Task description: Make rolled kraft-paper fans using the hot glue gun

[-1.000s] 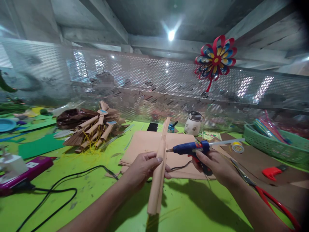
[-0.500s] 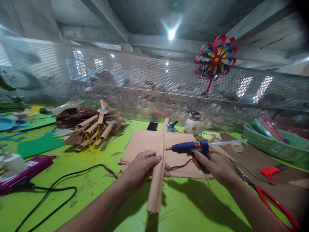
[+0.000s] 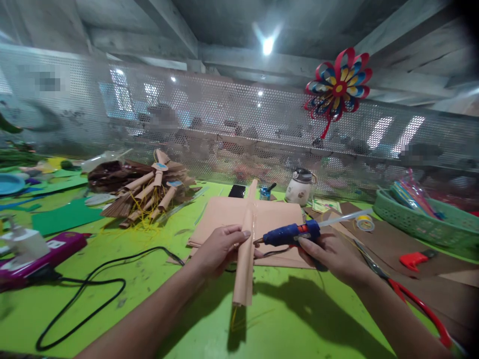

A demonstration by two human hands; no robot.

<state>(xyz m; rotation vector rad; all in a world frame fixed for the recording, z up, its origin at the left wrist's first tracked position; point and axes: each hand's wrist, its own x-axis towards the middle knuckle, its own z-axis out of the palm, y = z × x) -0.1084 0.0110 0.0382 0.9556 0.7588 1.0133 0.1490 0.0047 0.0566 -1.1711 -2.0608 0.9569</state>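
My left hand [image 3: 224, 245] is closed round a rolled tube of tan paper [image 3: 244, 279], thumb on top and fingertips showing past its right side. Yellow strands hang from the tube's near end. In my right hand [image 3: 329, 254] is a blue hot glue gun [image 3: 288, 233] with a clear glue stick poking out of its back. The nozzle points left, at or very close to the paper's right edge, where a shiny line of glue runs. Beneath the tube lies a stack of tan paper sheets [image 3: 279, 212] on the green table [image 3: 202, 319].
Left stand a pile of paper fan-shaped brooms [image 3: 149, 192] and a purple power strip [image 3: 45, 259] with a black cord [image 3: 90, 281]. Right lie red-handled scissors [image 3: 415, 301], a red cutter [image 3: 413, 259] and a green basket [image 3: 411, 229]. A white jar [image 3: 298, 189] stands at the back.
The glue gun's tip has moved down along the paper's right edge, towards my left thumb. The tube's near end has risen in view. My left hand keeps its hold.
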